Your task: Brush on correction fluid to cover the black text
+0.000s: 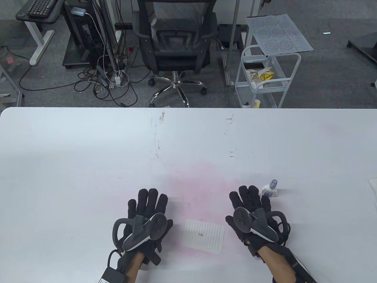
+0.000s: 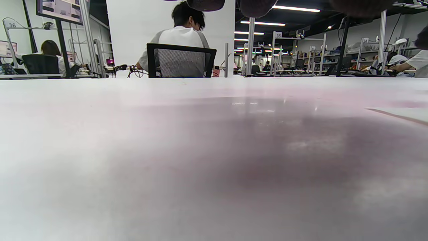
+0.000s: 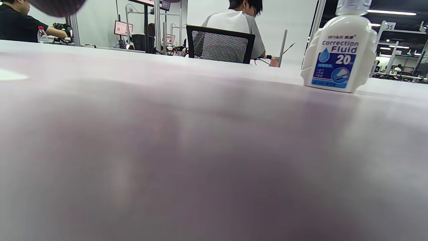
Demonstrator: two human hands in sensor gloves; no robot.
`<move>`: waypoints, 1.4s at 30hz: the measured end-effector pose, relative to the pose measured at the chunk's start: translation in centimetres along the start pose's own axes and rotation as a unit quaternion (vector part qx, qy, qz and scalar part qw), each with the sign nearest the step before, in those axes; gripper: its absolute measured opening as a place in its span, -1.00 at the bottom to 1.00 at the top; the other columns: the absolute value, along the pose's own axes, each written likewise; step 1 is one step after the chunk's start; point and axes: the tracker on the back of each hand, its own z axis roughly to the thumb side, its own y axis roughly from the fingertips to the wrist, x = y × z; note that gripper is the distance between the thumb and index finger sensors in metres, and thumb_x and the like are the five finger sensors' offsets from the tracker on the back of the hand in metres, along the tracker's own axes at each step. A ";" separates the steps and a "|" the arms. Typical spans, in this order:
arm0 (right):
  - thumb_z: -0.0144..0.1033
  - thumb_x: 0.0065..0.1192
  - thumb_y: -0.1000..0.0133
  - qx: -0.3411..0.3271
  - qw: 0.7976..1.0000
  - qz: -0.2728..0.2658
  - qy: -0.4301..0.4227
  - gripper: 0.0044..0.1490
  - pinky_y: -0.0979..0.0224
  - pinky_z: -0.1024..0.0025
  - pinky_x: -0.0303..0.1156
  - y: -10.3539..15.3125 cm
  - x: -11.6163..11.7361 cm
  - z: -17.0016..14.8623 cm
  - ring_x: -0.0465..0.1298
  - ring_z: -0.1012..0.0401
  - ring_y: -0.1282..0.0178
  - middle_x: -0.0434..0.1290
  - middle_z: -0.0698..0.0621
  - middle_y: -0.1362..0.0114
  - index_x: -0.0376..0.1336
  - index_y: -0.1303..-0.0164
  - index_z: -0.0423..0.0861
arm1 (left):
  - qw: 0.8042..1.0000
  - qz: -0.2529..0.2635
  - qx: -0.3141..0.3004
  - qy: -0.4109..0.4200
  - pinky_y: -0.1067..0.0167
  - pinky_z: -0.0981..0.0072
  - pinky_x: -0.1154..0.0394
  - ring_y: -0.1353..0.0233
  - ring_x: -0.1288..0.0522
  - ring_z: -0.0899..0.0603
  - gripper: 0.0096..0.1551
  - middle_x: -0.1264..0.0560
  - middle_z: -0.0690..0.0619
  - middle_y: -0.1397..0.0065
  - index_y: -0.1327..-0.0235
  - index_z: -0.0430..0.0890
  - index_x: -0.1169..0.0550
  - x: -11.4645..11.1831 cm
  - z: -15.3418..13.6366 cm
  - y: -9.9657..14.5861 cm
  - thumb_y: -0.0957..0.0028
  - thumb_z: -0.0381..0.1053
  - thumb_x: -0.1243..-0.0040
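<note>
**Two gloved hands flat on the worktop, paper between them, bottle beside the right**

Two hands lie palm down near the front edge of the white worktop (image 1: 88,153). The left hand (image 1: 144,218) has its fingers stretched forward and close together, so its grip is unclenched and holds nothing. The right hand (image 1: 253,215) lies the same way, fingers extended and flat, grip loose and empty. Each carries a dark tracker strapped over its back.

Between the hands, closer to the front edge, lies a small sheet of lined paper (image 1: 203,235), slightly turned, with a short mark of black text (image 1: 201,235) near its middle. Neither hand touches the sheet.

The correction fluid bottle (image 1: 270,189) stands upright just beyond and to the right of the right hand's fingertips, near them; contact cannot be judged from above. It is white with a blue label and a translucent bluish cap. In the right wrist view the bottle (image 3: 339,55) rises at the upper right, its label reading "Correction Fluid" and "20".

A faint pink stain spreads over the worktop around the paper. Behind the worktop stand a black office chair (image 1: 173,38) and a white wire cart (image 1: 266,78).
</note>
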 end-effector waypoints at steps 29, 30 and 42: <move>0.41 0.04 0.07 -0.067 0.995 0.062 -0.030 -0.01 -0.50 -0.23 0.08 2.7 0.8 3.4 0.06 -0.13 -0.63 0.05 0.02 -0.59 0.03 -0.49 0.08 | 1.000 -0.008 0.004 0.003 -0.54 -0.32 -0.02 -0.71 0.08 -0.30 -0.05 0.07 -0.01 -0.72 -0.56 0.19 -0.06 0.0 -0.3 -0.1 0.14 0.47 0.10; 0.41 0.05 0.08 -0.066 0.996 0.062 -0.025 -0.01 -0.50 -0.23 0.09 2.8 0.9 3.6 0.07 -0.14 -0.62 0.07 0.01 -0.59 0.05 -0.48 0.07 | 1.000 -0.008 0.004 0.003 -0.53 -0.33 -0.02 -0.71 0.08 -0.30 -0.04 0.07 -0.01 -0.72 -0.56 0.19 -0.06 0.0 -0.3 0.0 0.14 0.47 0.10; 0.39 0.11 0.08 -0.075 0.995 0.068 0.019 -0.02 -0.50 -0.21 0.13 3.2 1.2 4.9 0.12 -0.16 -0.61 0.09 0.00 -0.57 0.08 -0.46 0.04 | 1.000 -0.010 0.002 0.004 -0.53 -0.32 -0.02 -0.71 0.07 -0.30 -0.05 0.07 -0.01 -0.72 -0.55 0.19 -0.07 0.0 -0.3 -0.1 0.14 0.47 0.09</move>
